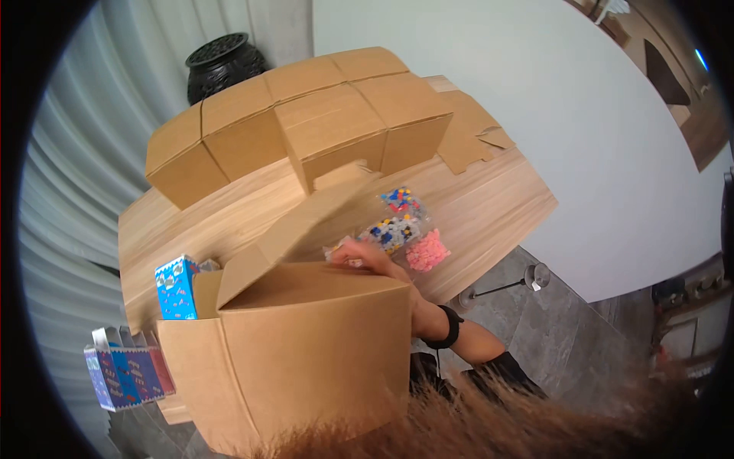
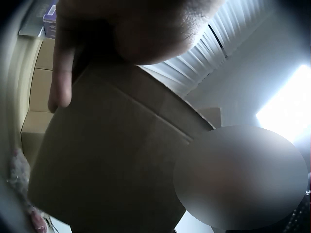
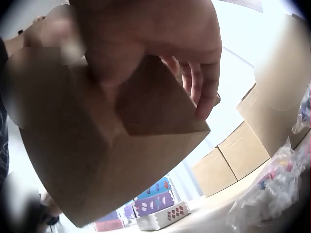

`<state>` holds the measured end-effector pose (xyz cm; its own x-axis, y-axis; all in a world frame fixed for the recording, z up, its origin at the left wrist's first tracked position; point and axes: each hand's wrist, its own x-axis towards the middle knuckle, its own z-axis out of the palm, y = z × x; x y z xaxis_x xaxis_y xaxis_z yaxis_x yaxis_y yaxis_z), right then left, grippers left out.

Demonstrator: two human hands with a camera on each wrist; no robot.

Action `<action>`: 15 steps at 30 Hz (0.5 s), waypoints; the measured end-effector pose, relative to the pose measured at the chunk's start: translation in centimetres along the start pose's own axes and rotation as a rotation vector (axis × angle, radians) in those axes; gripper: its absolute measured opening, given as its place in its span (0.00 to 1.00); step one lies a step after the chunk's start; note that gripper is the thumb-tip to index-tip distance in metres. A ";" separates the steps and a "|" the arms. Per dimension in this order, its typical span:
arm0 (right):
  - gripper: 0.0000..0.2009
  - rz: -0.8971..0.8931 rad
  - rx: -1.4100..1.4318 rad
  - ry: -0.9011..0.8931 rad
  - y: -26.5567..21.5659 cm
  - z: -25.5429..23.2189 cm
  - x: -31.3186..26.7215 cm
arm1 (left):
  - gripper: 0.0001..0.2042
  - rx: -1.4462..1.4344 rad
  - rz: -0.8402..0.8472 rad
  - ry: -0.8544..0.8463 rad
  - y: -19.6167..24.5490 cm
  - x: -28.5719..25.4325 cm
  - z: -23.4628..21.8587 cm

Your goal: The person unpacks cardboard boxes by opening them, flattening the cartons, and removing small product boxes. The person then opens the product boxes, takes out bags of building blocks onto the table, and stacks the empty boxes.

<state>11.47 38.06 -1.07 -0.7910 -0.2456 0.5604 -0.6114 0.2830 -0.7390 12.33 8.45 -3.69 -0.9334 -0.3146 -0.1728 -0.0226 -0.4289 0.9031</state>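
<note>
A brown cardboard box (image 1: 321, 359) stands tilted close in front of me, one long flap (image 1: 290, 218) raised. My right hand (image 1: 367, 256) is at its far right edge; in the right wrist view its fingers (image 3: 209, 90) bend over the cardboard rim and grip it. My left hand (image 2: 141, 29) is hidden behind the box in the head view. In the left wrist view it holds the cardboard at the top, one finger (image 2: 61, 87) lying down along the panel. Clear bags of small multicoloured pieces (image 1: 391, 232) and pink pieces (image 1: 427, 251) lie beside the right hand.
More closed cardboard boxes (image 1: 329, 115) line the back of the wooden table (image 1: 501, 206). A blue printed carton (image 1: 176, 288) stands left of the box, with several printed cartons (image 1: 126, 376) at the left edge. Flat cardboard (image 1: 468, 130) lies at the back right.
</note>
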 end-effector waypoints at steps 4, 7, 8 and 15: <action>0.58 0.087 0.214 0.042 -0.8 0.7 0.4 | 0.23 -0.034 0.003 0.070 0.6 -1.1 -1.4; 0.60 0.068 0.180 -0.112 -2.6 -1.8 2.4 | 0.23 -0.064 -0.006 0.083 0.8 -1.6 -1.7; 0.61 0.036 0.177 -0.173 -2.7 -2.5 2.8 | 0.24 -0.075 -0.009 0.082 0.9 -1.7 -1.7; 0.41 0.025 0.169 -0.281 -2.4 -5.3 2.7 | 0.24 -0.160 -0.011 0.069 1.8 -2.2 -1.3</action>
<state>10.69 41.69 4.17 -0.7538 -0.4933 0.4340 -0.5612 0.1398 -0.8158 14.78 7.25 -2.21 -0.9063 -0.3645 -0.2142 0.0296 -0.5601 0.8279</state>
